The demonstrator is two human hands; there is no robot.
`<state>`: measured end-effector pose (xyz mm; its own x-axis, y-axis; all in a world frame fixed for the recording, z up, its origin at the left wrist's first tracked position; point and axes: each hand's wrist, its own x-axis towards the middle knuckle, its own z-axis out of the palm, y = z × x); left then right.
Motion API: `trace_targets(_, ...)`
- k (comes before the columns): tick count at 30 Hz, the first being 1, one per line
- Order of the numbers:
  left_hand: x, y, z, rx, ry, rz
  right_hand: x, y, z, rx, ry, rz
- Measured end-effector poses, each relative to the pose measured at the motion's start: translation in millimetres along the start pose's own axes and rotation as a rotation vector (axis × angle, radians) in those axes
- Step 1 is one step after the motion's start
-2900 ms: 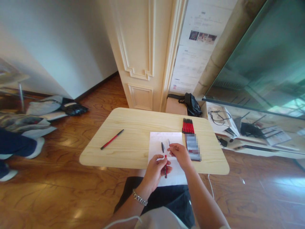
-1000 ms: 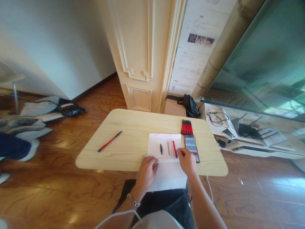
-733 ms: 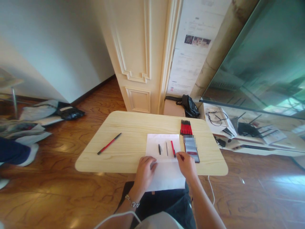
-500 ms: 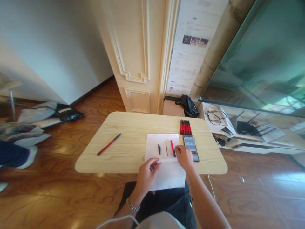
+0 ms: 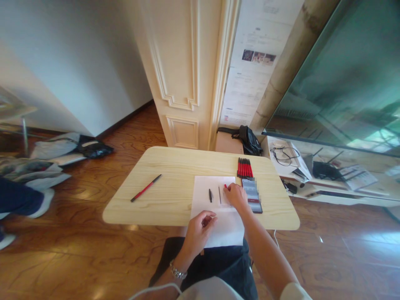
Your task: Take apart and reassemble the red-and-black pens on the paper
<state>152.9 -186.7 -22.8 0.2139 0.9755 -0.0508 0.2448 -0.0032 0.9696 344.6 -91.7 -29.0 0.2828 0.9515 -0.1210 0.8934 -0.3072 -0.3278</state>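
Observation:
A white paper sheet [image 5: 212,183] lies on the pale wooden table [image 5: 175,166] and hangs over its near edge. On the sheet lie a short black pen part [image 5: 210,195] and a thin refill [image 5: 219,194]. My right hand [image 5: 236,196] rests beside them with its fingers closed over a red pen barrel [image 5: 225,186], of which only the far tip shows. My left hand [image 5: 201,227] hovers over the sheet's near end, fingers loosely curled, with nothing visible in them.
A row of several red pens [image 5: 244,167] and a phone [image 5: 252,195] lie right of the sheet. One red pen [image 5: 146,188] lies alone at the table's left. A black bag [image 5: 250,139] sits behind the table, and a person's shoes [image 5: 37,202] are at far left.
My right hand has slid forward over the red barrel, which lay uncovered before. My left hand has lifted off the sheet, drawn back toward me and curled.

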Motion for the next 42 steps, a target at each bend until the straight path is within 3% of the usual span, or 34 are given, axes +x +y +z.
trace_targets(6,5,2,1,-0.029,0.013,0.004,0,3,-10,0.105,-0.003,0.015)
trace_targets(13,13,13,3,-0.060,0.051,0.028,-33,3,-31,0.688,0.082,-0.240)
trace_targets(17,16,19,9,-0.183,0.047,0.044,-64,-8,-24,0.949,0.017,-0.305)
trace_targets(21,16,18,14,-0.268,0.008,0.070,-84,-15,-9,1.031,-0.037,-0.321)
trace_targets(29,15,3,15,-0.348,-0.033,0.041,-81,-13,-12,0.948,-0.135,-0.415)
trace_targets(35,16,1,12,-0.345,0.009,0.012,-41,0,-14,0.508,0.059,-0.248)
trace_targets(42,15,1,9,-0.337,0.027,-0.011,-22,-1,5,0.189,0.037,-0.257)
